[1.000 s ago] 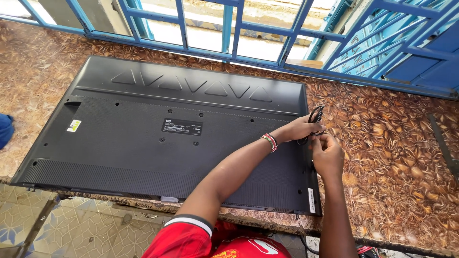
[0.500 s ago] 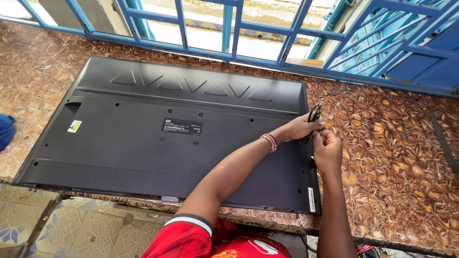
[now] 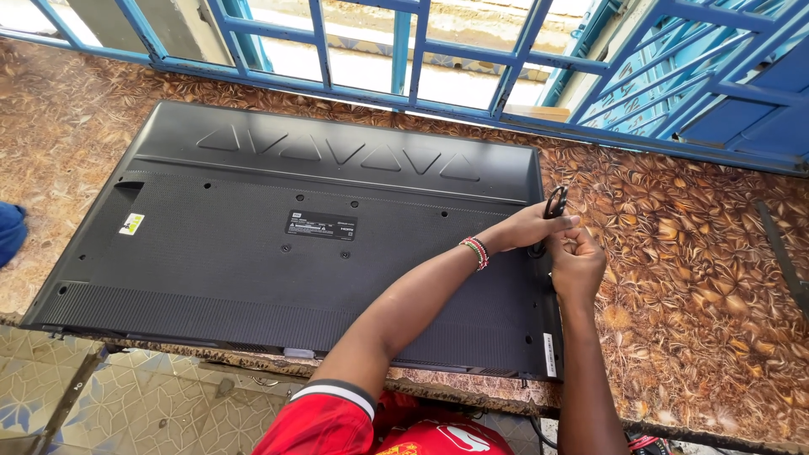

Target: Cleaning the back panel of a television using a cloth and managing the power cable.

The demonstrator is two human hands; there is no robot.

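A large black flat television (image 3: 278,253) lies face down on a brown leaf-patterned countertop (image 3: 699,286). Both hands work at its right edge. My left hand (image 3: 527,226), with a beaded bracelet on the wrist, pinches a looped black cable (image 3: 555,202). My right hand (image 3: 577,261) is closed in a fist on the same cable just below and to the right. The two hands touch each other. The cable's lower run is hidden behind the fingers.
Blue metal window bars (image 3: 404,50) run along the far edge of the counter. A blue object (image 3: 10,232) shows at the left edge. Patterned floor tiles (image 3: 143,404) lie below the counter's near edge. A dark strip (image 3: 784,253) lies at the far right.
The hands stay at the television's right edge and shift only slightly on the cable. The television has not moved.
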